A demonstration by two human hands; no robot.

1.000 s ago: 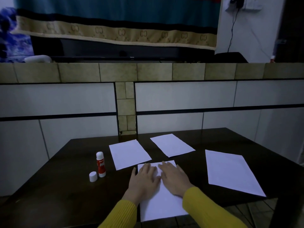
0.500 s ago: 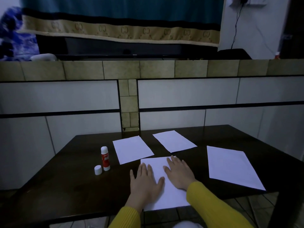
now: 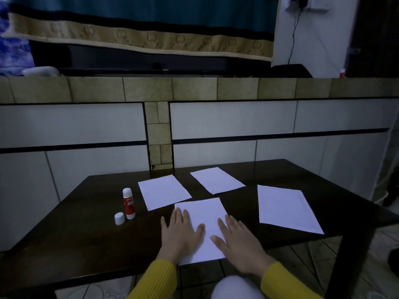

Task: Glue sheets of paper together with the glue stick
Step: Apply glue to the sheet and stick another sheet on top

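Observation:
A white sheet of paper (image 3: 203, 214) lies at the near edge of the dark table (image 3: 75, 234). My left hand (image 3: 180, 234) rests flat on its left side and my right hand (image 3: 239, 242) flat on its right side, fingers spread, holding nothing. An uncapped red and white glue stick (image 3: 128, 203) stands upright to the left, with its white cap (image 3: 119, 218) beside it. Three more white sheets lie on the table: one at centre left (image 3: 163, 192), one at the far centre (image 3: 217, 180) and one on the right (image 3: 285, 208).
A tiled low wall (image 3: 194, 126) stands right behind the table. The sheet under my hands overhangs the table's near edge. Tiled floor shows below on the right, and my knee (image 3: 235, 285) is under the table edge.
My hands have slid apart and toward me across the near sheet, from its middle out to its two sides. The glue stick and other sheets have not moved.

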